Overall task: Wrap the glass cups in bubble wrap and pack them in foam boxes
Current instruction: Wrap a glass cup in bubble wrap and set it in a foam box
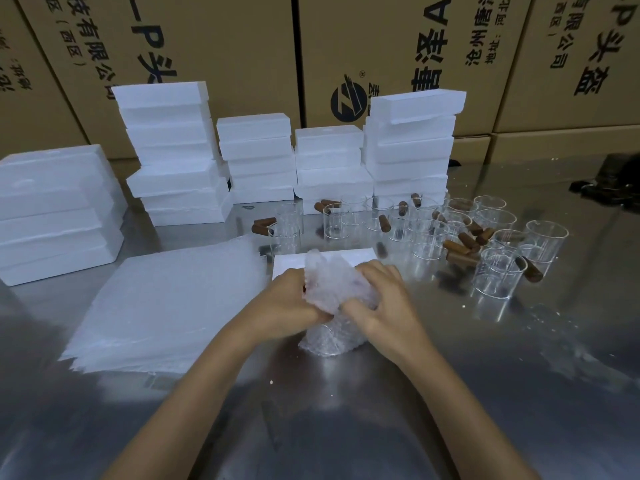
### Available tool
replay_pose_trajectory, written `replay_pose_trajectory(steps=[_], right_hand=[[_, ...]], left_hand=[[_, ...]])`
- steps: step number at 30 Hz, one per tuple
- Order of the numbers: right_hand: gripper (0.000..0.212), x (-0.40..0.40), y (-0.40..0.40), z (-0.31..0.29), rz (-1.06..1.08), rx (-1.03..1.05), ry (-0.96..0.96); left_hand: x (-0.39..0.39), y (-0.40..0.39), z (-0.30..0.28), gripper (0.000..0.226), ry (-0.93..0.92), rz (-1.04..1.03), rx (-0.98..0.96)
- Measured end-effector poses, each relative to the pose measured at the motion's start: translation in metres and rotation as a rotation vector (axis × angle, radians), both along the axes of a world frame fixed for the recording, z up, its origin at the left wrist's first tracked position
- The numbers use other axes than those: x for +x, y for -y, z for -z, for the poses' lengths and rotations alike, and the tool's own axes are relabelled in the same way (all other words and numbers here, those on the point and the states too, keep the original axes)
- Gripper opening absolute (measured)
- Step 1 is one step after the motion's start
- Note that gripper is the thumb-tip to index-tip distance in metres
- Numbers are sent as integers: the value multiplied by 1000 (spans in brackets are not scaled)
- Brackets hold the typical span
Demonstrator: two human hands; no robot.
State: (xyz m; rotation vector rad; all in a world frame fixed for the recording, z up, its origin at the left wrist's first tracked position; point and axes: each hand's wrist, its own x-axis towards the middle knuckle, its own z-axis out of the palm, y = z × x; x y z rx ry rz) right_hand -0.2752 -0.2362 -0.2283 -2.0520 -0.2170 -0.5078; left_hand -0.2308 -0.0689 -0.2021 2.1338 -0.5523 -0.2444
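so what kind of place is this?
Likely a warehouse packing station: printed cardboard cartons stacked behind, piles of foam boxes and loose glass cups on a steel table.

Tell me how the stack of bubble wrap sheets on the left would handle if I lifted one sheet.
Probably floppy: the sheet in the left hand and right hand crumples freely. Likely very light, being thin. The bubble wrap stack has ragged edges, so neighbouring sheets may drag along.
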Motion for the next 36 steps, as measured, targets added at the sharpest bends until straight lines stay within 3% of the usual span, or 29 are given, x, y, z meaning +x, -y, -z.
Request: replay_pose_trajectory(steps=[2,4,6,8,11,13,16,18,21,24,27,30,33,36], right_hand=[[23,-3,-1,-4,17,195,80],[20,-4,-4,-4,75,219,205],[11,-2,-6,1,129,90,254],[10,-1,-7,7,140,-96,185],[38,-2,-7,13,121,-359,49],[50,-3,-7,14,78,-425,20],[58,-5,-8,11,73,-183,22],[42,-6,-8,6,121,18,124],[20,-5,-6,5,169,69,261],[30,-4,-7,11,140,-99,199],[44,-3,-7,15,142,-314,111],[50,-2,-6,18,130,-424,92],[42,-1,-8,16,118,-214,103],[18,2,-3,12,175,143,199]], left_hand=[[-1,3,2,31,-31,-38,20],[-3,4,1,28,-42,-52,39],[-5,2,-5,29,-46,-35,30],[-4,-5,-13,41,-24,-6,13],[-3,-17,-24,39,10,56,-44],[-5,-19,-27,31,45,100,-54],[-8,-11,-19,11,225,106,57],[-10,-4,-12,7,336,26,179],[-12,3,-5,17,397,-23,340],[-11,2,-5,30,399,-12,401],[-10,-3,-8,42,323,-8,343],[-10,-5,-9,34,376,6,226],[-13,-4,-7,31,392,60,266],[-16,1,-2,52,345,52,385]])
